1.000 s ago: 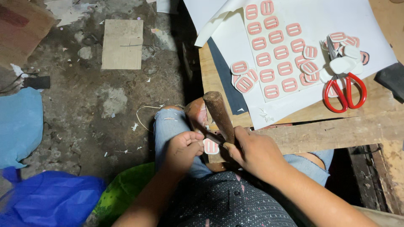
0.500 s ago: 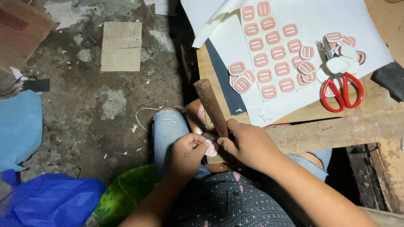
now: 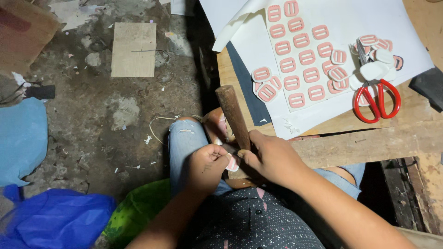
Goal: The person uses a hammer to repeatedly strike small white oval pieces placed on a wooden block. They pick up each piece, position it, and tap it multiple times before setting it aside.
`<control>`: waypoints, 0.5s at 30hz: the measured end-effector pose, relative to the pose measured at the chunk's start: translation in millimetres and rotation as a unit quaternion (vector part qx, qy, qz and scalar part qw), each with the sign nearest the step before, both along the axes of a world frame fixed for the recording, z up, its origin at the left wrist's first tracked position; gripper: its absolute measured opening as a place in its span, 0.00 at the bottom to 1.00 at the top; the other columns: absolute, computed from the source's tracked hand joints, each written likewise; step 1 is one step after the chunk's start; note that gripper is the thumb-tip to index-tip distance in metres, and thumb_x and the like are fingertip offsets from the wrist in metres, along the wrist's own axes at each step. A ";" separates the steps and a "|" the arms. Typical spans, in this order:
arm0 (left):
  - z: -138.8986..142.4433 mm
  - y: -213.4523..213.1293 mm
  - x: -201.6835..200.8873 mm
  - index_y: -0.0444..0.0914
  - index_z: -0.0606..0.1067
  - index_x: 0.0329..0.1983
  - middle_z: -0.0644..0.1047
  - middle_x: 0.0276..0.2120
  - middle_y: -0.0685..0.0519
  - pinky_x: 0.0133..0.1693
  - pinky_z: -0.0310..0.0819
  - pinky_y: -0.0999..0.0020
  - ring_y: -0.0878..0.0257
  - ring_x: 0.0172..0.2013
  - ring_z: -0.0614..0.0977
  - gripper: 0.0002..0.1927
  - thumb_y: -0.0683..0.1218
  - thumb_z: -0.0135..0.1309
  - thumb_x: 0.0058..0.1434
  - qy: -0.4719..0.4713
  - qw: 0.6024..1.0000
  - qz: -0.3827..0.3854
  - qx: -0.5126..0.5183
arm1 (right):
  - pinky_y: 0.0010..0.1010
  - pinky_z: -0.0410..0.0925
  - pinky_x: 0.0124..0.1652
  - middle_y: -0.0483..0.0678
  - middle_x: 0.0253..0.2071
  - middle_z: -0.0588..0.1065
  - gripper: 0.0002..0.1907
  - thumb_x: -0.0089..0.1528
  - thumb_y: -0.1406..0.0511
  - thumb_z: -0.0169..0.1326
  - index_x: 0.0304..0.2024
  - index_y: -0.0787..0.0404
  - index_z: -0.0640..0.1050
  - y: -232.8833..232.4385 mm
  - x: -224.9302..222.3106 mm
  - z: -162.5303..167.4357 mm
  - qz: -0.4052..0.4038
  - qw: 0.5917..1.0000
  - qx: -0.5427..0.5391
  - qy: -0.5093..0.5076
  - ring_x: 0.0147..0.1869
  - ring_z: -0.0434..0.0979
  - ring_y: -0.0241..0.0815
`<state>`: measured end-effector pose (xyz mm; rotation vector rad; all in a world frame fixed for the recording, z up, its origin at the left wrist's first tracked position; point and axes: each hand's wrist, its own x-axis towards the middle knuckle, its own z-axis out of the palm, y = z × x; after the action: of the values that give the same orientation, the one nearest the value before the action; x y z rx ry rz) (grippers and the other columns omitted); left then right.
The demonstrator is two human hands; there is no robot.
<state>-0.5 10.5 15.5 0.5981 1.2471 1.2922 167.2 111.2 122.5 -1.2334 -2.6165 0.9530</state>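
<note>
My right hand (image 3: pixel 272 158) grips a brown wooden handle (image 3: pixel 233 115) that rises upward from my lap. My left hand (image 3: pixel 206 167) pinches a small pink-and-white buckle piece (image 3: pixel 233 163) right beside the handle's lower end, over my knee in torn blue jeans (image 3: pixel 184 140). The tool's head is hidden behind my hands. On the wooden table ahead, a white sheet (image 3: pixel 387 23) carries rows of pink rectangular buckle pieces (image 3: pixel 300 60).
Red-handled scissors (image 3: pixel 374 99) lie by a pile of buckle pieces (image 3: pixel 369 50) at the table's right. A dark block (image 3: pixel 429 85) sits at the far right. On the dirty floor lie a cardboard square (image 3: pixel 134 50), blue cloth (image 3: pixel 20 138), blue bag (image 3: pixel 50 219) and green bag (image 3: pixel 138 212).
The handle has tilted and its top swung left and up, then back toward upright. My left hand has shifted closer to the handle with the small piece.
</note>
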 end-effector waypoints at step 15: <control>-21.8 -4.6 -4.0 0.26 0.74 0.39 0.82 0.34 0.45 0.39 0.80 0.69 0.62 0.33 0.84 0.06 0.33 0.52 0.59 -0.045 0.999 -0.003 0.010 | 0.53 0.69 0.33 0.60 0.27 0.77 0.18 0.59 0.55 0.58 0.38 0.62 0.71 -7.7 7.5 -0.3 0.017 0.999 0.031 -0.024 0.34 0.77 0.65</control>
<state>-4.5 5.9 -6.3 0.5518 1.1581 1.3147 174.7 103.6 122.2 -1.2165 -2.6898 0.8514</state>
